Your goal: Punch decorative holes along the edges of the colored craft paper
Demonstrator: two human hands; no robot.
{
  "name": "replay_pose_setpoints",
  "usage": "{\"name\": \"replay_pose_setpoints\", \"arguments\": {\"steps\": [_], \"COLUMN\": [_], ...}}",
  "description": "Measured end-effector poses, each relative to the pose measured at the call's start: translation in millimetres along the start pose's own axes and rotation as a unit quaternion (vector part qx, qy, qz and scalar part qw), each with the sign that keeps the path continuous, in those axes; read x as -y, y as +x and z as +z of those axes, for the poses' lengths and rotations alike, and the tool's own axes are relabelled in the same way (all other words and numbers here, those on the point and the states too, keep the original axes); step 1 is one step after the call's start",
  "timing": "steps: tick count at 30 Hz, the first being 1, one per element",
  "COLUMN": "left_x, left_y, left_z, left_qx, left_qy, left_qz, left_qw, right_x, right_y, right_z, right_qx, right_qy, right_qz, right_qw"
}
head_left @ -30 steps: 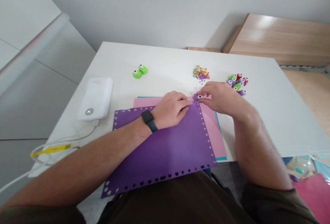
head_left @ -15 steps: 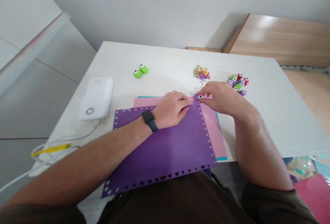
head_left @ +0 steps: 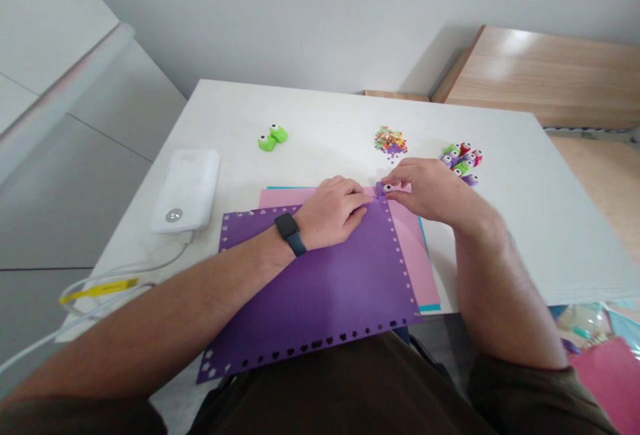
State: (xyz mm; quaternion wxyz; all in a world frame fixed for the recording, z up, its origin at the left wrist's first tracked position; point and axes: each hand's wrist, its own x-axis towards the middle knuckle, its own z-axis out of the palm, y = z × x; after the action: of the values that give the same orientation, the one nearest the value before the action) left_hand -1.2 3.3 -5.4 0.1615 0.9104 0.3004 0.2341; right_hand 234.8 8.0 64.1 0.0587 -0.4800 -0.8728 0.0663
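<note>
A purple sheet [head_left: 320, 295], punched with small stars, hearts and other shapes along its edges, lies on the table and reaches over its front edge. My left hand [head_left: 337, 211], with a dark watch on the wrist, grips the sheet's far edge close to the right corner; some fingertips are hidden. At that corner, my right hand [head_left: 425, 191] is closed around a small purple craft punch [head_left: 381, 189] with a googly eye. The punch sits against the sheet's edge, partly covered by my fingers. Under the purple sheet are a pink sheet [head_left: 417, 265] and a blue sheet [head_left: 430, 307].
Two green craft punches [head_left: 273, 137] stand at the back left. Colourful paper cutouts [head_left: 391, 141] form a pile at the back. Several craft punches [head_left: 462, 163] cluster behind my right hand. A white power bank [head_left: 187, 191] with a cable [head_left: 145, 267] lies left.
Almost nothing differs. Both hands, the punch and the purple sheet keep their places.
</note>
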Motion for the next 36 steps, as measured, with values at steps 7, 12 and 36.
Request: {"name": "replay_pose_setpoints", "arguments": {"steps": [7,12,36], "left_x": [0.3,-0.5,0.3], "left_y": [-0.3,-0.2,-0.5], "left_z": [0.9,0.1,0.5], "left_qx": [-0.003,-0.003,0.0], "left_qy": [-0.003,-0.001,0.001], "left_qz": [0.0,0.001,0.002], "left_qw": [1.0,1.0,1.0], "right_x": [0.0,0.7,0.4], "right_y": [0.0,-0.3,-0.5], "right_z": [0.2,-0.5,-1.0], "right_qx": [0.003,0.0,0.001], "right_qy": [-0.007,-0.005,0.0], "right_qz": [0.004,0.001,0.007], "right_qw": [1.0,1.0,1.0]}}
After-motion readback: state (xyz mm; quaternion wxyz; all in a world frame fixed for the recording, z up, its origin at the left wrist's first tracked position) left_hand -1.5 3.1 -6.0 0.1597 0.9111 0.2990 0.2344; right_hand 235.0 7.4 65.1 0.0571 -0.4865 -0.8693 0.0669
